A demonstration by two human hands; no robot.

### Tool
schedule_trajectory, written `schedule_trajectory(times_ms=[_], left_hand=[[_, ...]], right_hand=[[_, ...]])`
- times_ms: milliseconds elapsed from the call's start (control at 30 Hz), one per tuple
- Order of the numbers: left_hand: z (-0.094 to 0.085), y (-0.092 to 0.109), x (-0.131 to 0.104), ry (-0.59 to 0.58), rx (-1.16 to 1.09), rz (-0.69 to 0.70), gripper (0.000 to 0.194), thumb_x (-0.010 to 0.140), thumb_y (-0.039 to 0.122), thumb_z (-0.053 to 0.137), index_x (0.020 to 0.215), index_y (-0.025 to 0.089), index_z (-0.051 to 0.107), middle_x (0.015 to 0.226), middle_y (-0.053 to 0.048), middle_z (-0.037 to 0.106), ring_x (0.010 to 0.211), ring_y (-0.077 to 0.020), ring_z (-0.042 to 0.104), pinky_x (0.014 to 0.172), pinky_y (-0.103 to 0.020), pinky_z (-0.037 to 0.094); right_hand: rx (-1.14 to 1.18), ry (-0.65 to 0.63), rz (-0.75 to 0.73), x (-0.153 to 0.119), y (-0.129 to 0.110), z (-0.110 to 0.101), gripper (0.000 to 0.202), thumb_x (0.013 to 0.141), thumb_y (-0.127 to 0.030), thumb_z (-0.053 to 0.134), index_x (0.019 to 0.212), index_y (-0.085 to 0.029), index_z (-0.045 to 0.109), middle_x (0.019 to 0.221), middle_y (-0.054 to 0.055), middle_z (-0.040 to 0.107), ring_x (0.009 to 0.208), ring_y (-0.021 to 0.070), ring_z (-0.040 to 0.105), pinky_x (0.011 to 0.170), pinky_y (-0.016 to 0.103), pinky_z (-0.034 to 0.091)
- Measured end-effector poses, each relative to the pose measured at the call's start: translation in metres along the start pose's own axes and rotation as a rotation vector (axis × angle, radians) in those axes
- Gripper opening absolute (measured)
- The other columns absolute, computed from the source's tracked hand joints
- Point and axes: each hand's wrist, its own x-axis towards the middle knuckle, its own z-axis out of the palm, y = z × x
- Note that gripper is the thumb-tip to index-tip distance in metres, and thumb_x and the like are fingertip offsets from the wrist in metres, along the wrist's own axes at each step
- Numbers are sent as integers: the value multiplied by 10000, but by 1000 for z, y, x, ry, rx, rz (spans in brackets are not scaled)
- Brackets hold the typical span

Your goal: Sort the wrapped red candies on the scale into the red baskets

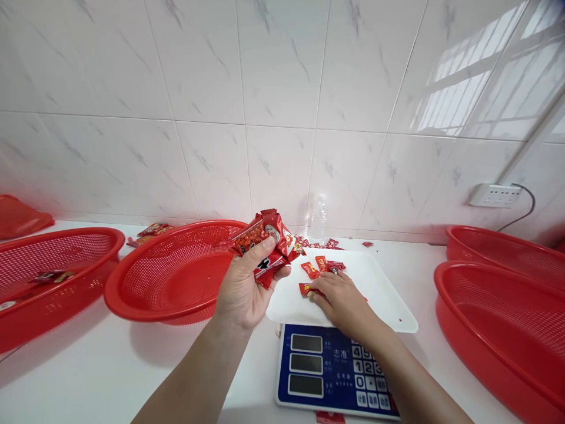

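While the left grip (249, 288) pinches packets (277, 231) (right grip (343, 297): can't tell), tiles (282, 165) back a white counter (88, 371)

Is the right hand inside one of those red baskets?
No, the right hand is over the white tray, among small red packets.

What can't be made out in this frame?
All in the head view:
- The exact number of red packets in the left hand: they overlap, and the fingers cover part.
- What lies beneath the right hand: the hand hides it.
- Some keys of the scale: the right forearm covers them.
- The far end of the leftmost basket: cut by the left edge.
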Motion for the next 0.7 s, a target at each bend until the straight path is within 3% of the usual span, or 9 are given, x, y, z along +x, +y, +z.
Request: schedule_trajectory(times_ms=[200,433,700], left_hand=[[0,-1,1,1,-3,12,167,718,78,685,870,138,652,774,-11,698,597,-133,660,418,-198,566],[11,2,-1,114,5,19,193,813,22,547,822,175,664,716,31,700,551,-110,650,381,-184,548],[10,3,7,14,43,-1,278,876,67,488,905,273,673,838,50,725,628,-116,673,413,-167,560]], right_hand=[[-25,3,-11,1,-2,-3,202,919,-192,409,857,-202,601,899,42,671,891,189,590,867,367,387],[-34,55,-12,3,2,1,161,911,-181,437,877,-194,593,931,49,666,882,193,571,834,350,385],[-81,77,18,10,6,-5,123,897,-183,473,870,-185,593,857,45,660,842,185,571,791,320,388]])
